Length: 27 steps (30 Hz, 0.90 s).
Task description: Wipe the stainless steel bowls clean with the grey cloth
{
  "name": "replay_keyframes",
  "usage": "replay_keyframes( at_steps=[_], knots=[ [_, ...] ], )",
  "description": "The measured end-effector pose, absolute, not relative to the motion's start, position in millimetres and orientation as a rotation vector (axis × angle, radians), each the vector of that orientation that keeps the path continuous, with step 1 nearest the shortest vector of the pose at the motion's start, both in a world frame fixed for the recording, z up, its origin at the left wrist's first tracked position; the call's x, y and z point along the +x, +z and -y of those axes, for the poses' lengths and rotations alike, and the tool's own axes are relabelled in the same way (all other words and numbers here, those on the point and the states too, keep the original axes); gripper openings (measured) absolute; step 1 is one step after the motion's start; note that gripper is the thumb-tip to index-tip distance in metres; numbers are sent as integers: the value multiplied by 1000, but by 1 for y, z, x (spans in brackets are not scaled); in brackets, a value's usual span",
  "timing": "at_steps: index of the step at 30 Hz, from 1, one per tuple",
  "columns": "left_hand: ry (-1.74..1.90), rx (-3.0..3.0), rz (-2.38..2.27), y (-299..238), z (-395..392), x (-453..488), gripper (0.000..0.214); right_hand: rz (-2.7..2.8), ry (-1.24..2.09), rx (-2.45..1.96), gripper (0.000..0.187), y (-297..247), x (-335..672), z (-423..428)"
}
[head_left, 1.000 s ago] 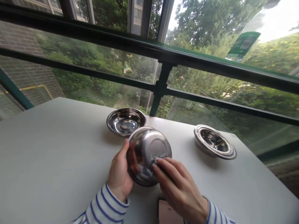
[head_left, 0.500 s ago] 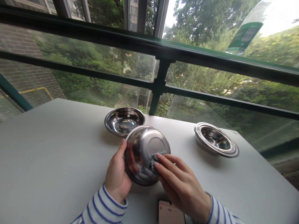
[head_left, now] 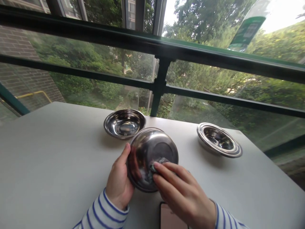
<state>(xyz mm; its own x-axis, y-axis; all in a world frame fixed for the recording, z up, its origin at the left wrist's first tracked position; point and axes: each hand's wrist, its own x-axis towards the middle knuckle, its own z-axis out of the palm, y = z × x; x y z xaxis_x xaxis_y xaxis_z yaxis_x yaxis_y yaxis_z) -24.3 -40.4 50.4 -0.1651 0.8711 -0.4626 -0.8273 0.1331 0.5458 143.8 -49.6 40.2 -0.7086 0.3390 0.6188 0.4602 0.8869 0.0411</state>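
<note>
A shiny stainless steel bowl [head_left: 147, 149] is tilted up above the table, its rounded outside and round base facing me. My left hand [head_left: 120, 178] is closed on the bowl's left rim, thumb along the near edge. Pressed against the lower part of the bowl is a small, crumpled grey-green cloth [head_left: 162, 160], pinched under the fingers of my right hand [head_left: 183, 190]. Most of the cloth is hidden by those fingers. Just behind the held bowl, another steel bowl [head_left: 125, 125] sits upright on the table.
On the right of the white table [head_left: 59, 159] stand steel bowls [head_left: 219, 140] that look nested. A phone [head_left: 171, 218] lies at the near edge, partly under my right hand. Beyond the table run a dark green railing [head_left: 107, 36] and a plastic bottle [head_left: 249, 28].
My right hand has slid the cloth slightly left and down over the bowl's outside. The held bowl has turned a little. The whole view has shifted slightly.
</note>
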Motion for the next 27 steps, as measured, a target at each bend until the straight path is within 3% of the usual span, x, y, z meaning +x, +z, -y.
replay_keyframes(
  at_steps=[8,13,18,23,27],
  knots=[
    [1448,65,-866,50,45,-22,28,2429,-242,-512,25,47,142,51],
    [1426,77,-889,50,45,-22,27,2350,-258,-697,27,49,144,49],
    [1389,76,-876,50,45,-23,28,2465,-253,-498,24,52,142,51],
    [1393,69,-916,50,46,-22,27,2339,-254,-741,28,51,145,44],
    [1337,57,-873,49,46,-21,26,2439,-268,-562,25,52,141,49]
  ],
)
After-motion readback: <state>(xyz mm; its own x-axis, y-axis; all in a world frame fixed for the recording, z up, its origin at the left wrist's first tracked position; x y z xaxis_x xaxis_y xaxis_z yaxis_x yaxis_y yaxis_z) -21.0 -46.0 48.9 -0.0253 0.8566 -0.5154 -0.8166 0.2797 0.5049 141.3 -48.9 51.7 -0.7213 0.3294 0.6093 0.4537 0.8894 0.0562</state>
